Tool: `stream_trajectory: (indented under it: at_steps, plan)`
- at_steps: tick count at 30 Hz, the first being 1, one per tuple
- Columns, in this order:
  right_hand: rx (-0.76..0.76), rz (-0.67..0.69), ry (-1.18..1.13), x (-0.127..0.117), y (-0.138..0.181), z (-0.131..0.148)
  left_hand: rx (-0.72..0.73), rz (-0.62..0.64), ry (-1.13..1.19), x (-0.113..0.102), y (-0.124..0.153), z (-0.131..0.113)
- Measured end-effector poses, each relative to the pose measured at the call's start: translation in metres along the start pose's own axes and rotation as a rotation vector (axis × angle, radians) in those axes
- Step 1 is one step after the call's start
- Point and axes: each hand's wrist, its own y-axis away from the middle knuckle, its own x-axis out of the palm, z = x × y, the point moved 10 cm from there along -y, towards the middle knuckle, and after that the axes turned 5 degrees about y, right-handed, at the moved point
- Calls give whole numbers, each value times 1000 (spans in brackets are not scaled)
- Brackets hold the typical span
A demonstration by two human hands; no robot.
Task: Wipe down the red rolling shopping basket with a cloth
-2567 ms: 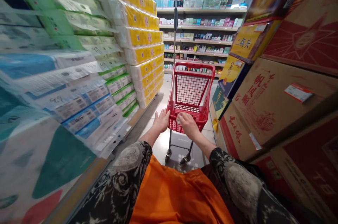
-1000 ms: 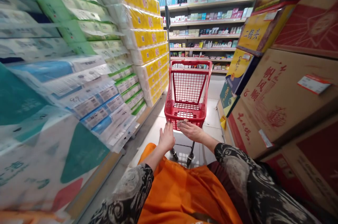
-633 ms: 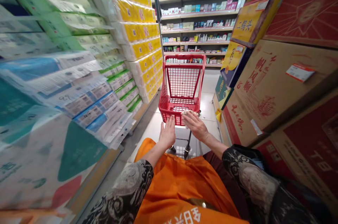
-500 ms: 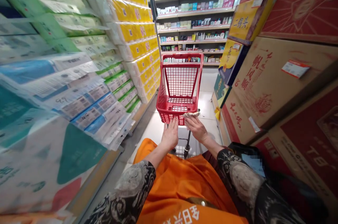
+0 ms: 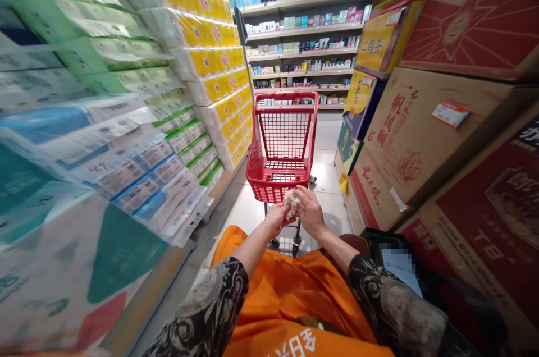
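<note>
My left hand point(image 5: 275, 218) and right hand point(image 5: 311, 213) were clamped on the bunched cloth point(image 5: 290, 201) between them, no clear long axis, cart point(image 5: 269, 184) just ahead.

Crumpled pale cloth point(image 5: 291, 201) is near the red cart point(image 5: 264, 191).
</note>
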Motion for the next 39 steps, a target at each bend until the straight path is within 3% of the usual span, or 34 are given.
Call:
stream_trajectory:
  at_steps: [5,8,14,20,24,29,32,36,39]
  plan:
    - [-311,156,190,23,28,20,-73,20,-166,1,6,10]
    - [-419,153,227,25,29,18,-70,-3,-343,-6,5,11]
    - [-570,138,303,34,-14,16,97,-136,-785,-39,-8,-11]
    - [-790,309,290,82,34,3,198,-147,-1241,-48,1,-14]
    - [-798,286,288,77,31,15,300,-250,-1673,-50,6,-31]
    - [-722,212,305,67,-23,41,305,-398,-1729,-64,10,-48]
    - [-792,301,308,90,-6,39,273,-347,-1750,-66,9,-38]
    - [-769,416,325,121,28,30,284,-317,-1765,-75,10,-35]
    - [-805,377,276,120,22,61,281,-383,-1745,-94,13,-46]
